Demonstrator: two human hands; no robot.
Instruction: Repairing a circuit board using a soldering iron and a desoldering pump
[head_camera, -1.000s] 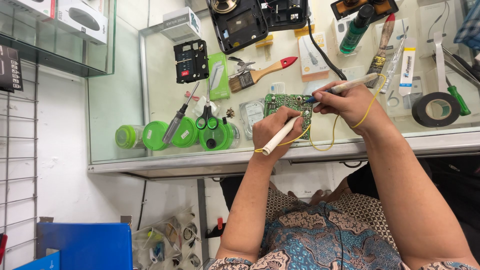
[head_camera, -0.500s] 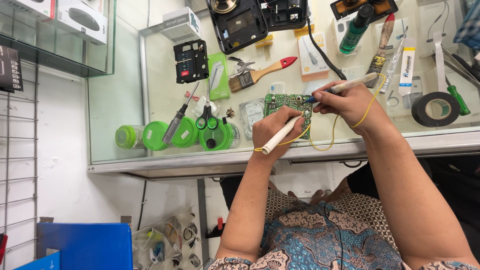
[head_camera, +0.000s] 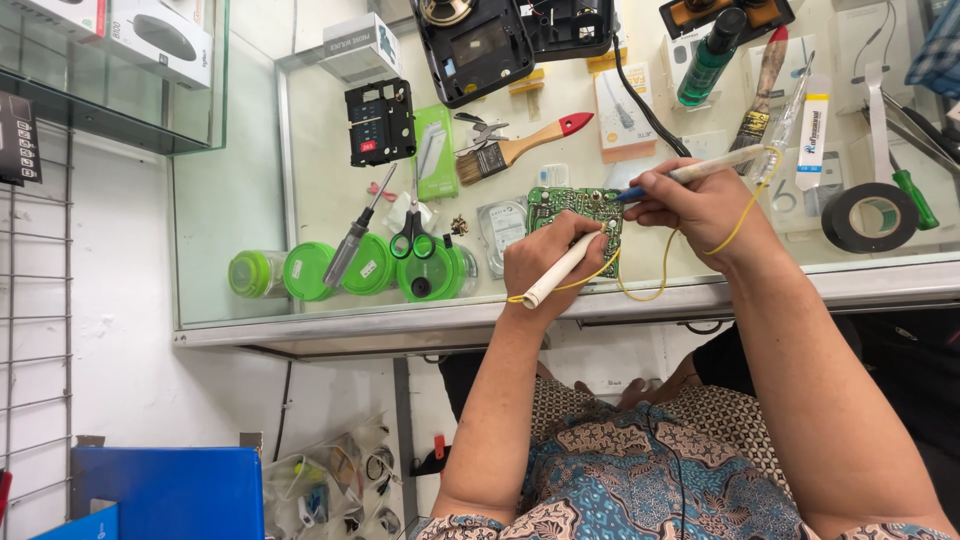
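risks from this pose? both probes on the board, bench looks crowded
1. Yellow wire loops slack between both probes and over the counter edge; it could snag and tug a tip off the green circuit board.
2. Left hand and right hand both hold probes, so nothing steadies the board; it may slide.
3. Scissors and screwdriver lie close by, easily knocked.

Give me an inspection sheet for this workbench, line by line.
Surface: glass counter top, crowded.
Job's things: green circuit board; white pen-shaped probes, one per hand.
Clutter: red-tipped wooden brush, green-handled scissors, black tape roll, grey screwdriver.
Grips: left hand and right hand each shut on a probe over the board.
Cables: yellow wire loops between probes.
Surroundings: blue box on the floor.
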